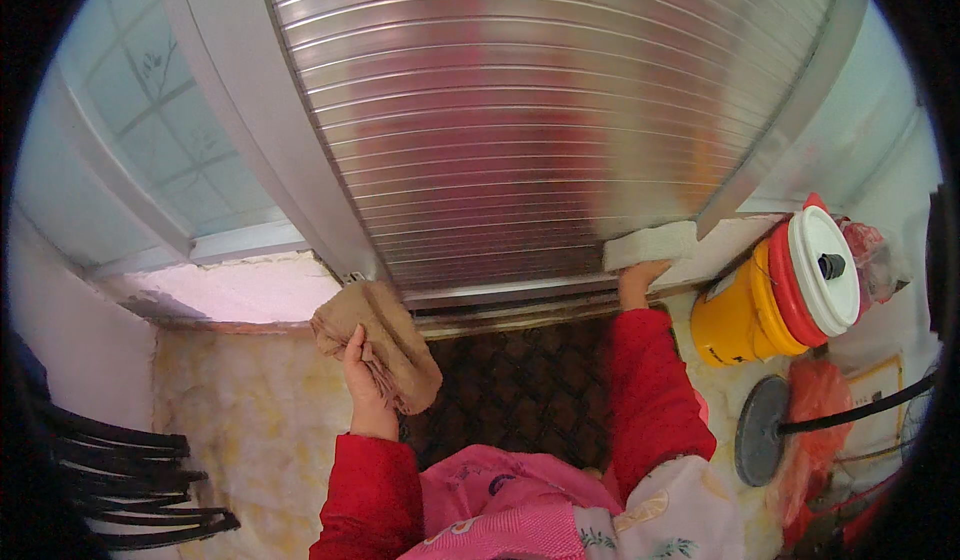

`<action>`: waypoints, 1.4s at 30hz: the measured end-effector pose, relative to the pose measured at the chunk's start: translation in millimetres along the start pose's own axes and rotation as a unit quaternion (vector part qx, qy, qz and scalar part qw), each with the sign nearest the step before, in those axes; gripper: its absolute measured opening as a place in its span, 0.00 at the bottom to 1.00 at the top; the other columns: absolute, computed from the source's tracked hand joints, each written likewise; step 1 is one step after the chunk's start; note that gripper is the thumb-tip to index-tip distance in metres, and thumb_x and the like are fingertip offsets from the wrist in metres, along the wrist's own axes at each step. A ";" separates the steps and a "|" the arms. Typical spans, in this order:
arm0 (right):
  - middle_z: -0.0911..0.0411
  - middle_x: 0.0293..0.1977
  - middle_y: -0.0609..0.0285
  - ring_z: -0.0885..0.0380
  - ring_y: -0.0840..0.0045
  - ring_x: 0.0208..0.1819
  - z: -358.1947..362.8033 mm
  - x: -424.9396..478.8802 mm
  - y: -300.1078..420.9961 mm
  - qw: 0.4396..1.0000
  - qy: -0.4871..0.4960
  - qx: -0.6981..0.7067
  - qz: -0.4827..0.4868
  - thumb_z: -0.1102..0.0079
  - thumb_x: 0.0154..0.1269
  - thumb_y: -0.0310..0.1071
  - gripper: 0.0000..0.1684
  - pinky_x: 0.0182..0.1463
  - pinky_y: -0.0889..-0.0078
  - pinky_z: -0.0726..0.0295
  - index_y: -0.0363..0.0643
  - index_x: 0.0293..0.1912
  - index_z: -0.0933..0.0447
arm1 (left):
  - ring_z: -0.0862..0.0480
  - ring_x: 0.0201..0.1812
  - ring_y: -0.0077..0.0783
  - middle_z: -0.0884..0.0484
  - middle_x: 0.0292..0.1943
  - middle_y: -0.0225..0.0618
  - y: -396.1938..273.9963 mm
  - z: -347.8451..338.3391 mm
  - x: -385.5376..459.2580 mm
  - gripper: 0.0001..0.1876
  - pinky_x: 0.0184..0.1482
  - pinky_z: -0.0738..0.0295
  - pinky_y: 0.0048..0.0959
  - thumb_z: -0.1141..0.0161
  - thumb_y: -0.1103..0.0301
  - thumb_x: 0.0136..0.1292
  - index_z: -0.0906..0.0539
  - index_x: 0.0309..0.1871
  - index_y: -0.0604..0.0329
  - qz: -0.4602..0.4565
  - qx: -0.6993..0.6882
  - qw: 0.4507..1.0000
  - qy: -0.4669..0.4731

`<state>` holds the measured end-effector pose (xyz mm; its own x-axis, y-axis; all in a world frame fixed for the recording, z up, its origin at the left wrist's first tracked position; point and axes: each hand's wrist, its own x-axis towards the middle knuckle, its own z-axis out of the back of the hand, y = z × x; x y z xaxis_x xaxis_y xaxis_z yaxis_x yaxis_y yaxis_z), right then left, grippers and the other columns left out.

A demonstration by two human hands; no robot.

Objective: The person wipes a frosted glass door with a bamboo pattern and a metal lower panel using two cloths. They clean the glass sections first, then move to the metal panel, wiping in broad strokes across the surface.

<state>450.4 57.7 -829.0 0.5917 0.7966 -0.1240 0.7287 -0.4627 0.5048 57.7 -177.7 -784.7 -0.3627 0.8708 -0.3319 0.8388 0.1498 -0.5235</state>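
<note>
A bunched brown cloth (386, 342) is gripped in my left hand (366, 384), in front of the foot of the white door frame (247, 95). Out to the right, my right hand (640, 281) has its fingers on a folded white cloth (649, 246). That cloth lies against the lower right corner of the ribbed, shiny metal door panel (510, 132). The panel shows blurred pink and red reflections. Below it runs a metal threshold track (517, 290).
A dark woven-pattern mat (517, 387) lies before the threshold. To the right stand a yellow bucket (731, 312), with a red one and a white lid (821, 271) on top, and a round grey base (763, 431). Black curved bars (142, 477) stick in at the left.
</note>
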 end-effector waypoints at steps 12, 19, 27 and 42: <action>0.27 0.48 0.60 0.28 0.69 0.49 11.4 -117.4 -135.8 0.952 0.094 -0.292 -0.014 0.55 0.71 0.41 0.16 0.54 0.65 0.30 0.45 0.53 0.30 | 0.23 0.54 0.42 0.22 0.53 0.40 -5.8 -18.4 -2.9 0.22 0.57 0.27 0.40 0.44 0.61 0.65 0.28 0.59 0.61 -0.045 0.014 0.999 0.004; 0.26 0.38 0.60 0.27 0.72 0.35 -79.0 -258.8 -185.3 0.880 0.055 -0.280 -0.379 0.51 0.66 0.27 0.10 0.38 0.68 0.22 0.42 0.47 0.28 | 0.23 0.55 0.41 0.22 0.54 0.40 -18.3 -0.1 7.9 0.22 0.58 0.28 0.40 0.45 0.62 0.65 0.28 0.60 0.61 -0.045 -0.015 0.999 -0.015; 0.34 0.41 0.49 0.31 0.61 0.42 -67.0 -218.4 -194.2 0.820 -0.008 -0.069 -0.568 0.46 0.59 0.23 0.13 0.47 0.61 0.23 0.35 0.44 0.33 | 0.23 0.55 0.42 0.23 0.55 0.40 -10.2 6.1 25.6 0.23 0.58 0.28 0.41 0.43 0.62 0.64 0.29 0.61 0.60 -0.049 -0.014 0.998 -0.032; 0.23 0.38 0.65 0.25 0.74 0.37 75.4 25.2 -52.5 0.873 -0.109 -0.402 -0.255 0.56 0.67 0.34 0.13 0.39 0.68 0.24 0.48 0.46 0.25 | 0.22 0.53 0.41 0.22 0.53 0.40 0.3 6.3 24.6 0.21 0.56 0.26 0.40 0.43 0.64 0.64 0.28 0.58 0.60 -0.037 -0.007 0.999 -0.008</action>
<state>453.0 72.8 -923.0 0.3761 0.6861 -0.6228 0.4904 0.4229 0.7620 46.4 -159.2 -797.9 -0.4306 0.8496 -0.3045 0.8145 0.2205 -0.5366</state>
